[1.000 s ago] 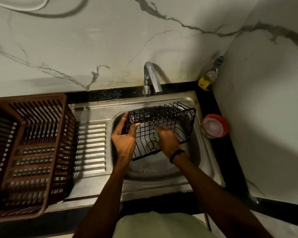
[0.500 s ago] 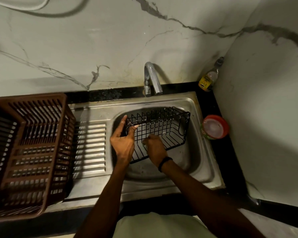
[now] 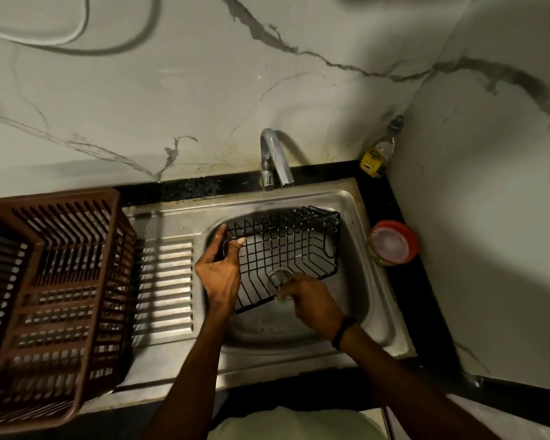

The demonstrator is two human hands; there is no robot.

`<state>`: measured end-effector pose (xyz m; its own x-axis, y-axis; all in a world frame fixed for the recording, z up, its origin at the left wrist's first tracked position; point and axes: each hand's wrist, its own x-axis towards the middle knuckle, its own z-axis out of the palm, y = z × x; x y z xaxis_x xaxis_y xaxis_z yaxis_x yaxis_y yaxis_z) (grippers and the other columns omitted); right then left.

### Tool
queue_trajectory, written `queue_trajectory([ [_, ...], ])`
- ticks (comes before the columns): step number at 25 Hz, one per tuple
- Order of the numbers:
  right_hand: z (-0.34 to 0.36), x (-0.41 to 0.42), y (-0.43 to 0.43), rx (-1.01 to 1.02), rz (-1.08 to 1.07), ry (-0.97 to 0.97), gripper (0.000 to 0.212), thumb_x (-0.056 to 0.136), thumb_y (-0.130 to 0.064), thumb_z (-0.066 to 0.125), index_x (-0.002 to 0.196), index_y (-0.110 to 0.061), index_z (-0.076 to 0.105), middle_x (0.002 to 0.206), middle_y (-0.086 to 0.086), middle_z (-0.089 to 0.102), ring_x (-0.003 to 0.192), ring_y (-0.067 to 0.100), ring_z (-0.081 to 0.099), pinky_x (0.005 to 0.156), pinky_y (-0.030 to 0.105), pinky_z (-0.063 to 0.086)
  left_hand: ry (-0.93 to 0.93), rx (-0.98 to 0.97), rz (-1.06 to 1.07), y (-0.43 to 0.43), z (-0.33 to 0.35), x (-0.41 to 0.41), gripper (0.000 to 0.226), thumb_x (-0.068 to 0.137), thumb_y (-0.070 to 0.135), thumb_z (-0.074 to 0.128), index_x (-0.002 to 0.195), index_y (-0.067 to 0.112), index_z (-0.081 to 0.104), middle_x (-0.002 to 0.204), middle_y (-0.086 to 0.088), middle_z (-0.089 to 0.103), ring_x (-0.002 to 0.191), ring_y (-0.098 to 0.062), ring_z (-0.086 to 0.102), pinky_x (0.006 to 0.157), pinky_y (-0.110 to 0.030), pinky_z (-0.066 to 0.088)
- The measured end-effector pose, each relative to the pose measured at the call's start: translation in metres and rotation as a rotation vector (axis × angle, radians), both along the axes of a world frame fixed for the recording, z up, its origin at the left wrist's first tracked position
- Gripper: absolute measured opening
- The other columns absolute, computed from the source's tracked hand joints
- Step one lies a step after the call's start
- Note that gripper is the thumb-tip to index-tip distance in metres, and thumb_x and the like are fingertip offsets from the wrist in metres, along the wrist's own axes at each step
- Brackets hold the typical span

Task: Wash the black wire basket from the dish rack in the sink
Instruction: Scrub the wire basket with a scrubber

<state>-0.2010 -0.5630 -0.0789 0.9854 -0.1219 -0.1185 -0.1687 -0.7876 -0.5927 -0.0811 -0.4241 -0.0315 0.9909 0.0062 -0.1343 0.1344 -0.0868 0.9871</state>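
The black wire basket [image 3: 294, 246] lies tilted inside the steel sink [image 3: 356, 236], its open side facing me. My left hand [image 3: 221, 268] grips the basket's left rim, thumb over the top wire. At the basket's near lower edge, my right hand [image 3: 308, 300] pinches a small greenish scrubber [image 3: 281, 300] against the wires. The drain [image 3: 278, 276] shows through the mesh. The brown plastic dish rack [image 3: 54, 296] stands on the drainboard at the left.
A chrome tap [image 3: 275, 160] arches over the sink's back edge. A bottle with a yellow label [image 3: 378, 154] stands in the back right corner. A tub with a red lid [image 3: 392, 242] sits on the black counter right of the sink.
My right hand with the scrubber has slid from the basket's inside down to its near lower edge. The basket has tipped and shifted slightly in my left hand.
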Motion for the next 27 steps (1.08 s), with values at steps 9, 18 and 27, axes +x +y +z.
queue_trajectory([
  [9,-0.002,-0.002,-0.051,0.944,-1.192,-0.056,0.008,0.091,-0.011,0.066,0.091,-0.018,0.069,0.101,0.011,0.071,0.095,0.024,0.068,0.081,0.038,0.057,-0.037,0.009,0.055,0.008,0.004,-0.006,0.051,0.085,0.009,0.078,0.132,0.019,0.061,0.127,-0.002,0.069,0.121,-0.011,0.066,0.105,-0.046,0.053],
  [18,0.024,0.073,-0.039,1.078,-1.418,-0.321,0.007,0.092,-0.013,0.064,0.09,-0.019,0.066,0.103,0.008,0.07,0.096,0.024,0.069,0.084,0.039,0.059,0.081,-0.035,0.031,-0.003,0.008,-0.03,0.051,0.083,0.025,0.079,0.131,0.028,0.063,0.13,-0.003,0.068,0.121,-0.015,0.064,0.103,-0.031,0.053],
  [27,0.037,0.072,0.029,0.573,-0.975,-0.526,0.016,0.087,0.0,0.06,0.088,-0.016,0.057,0.092,0.001,0.06,0.086,0.015,0.06,0.073,0.016,0.05,0.112,0.104,-0.049,-0.008,-0.002,-0.031,0.051,0.082,0.051,0.074,0.129,0.033,0.068,0.106,0.023,0.07,0.089,0.027,0.058,0.086,-0.016,0.053],
])
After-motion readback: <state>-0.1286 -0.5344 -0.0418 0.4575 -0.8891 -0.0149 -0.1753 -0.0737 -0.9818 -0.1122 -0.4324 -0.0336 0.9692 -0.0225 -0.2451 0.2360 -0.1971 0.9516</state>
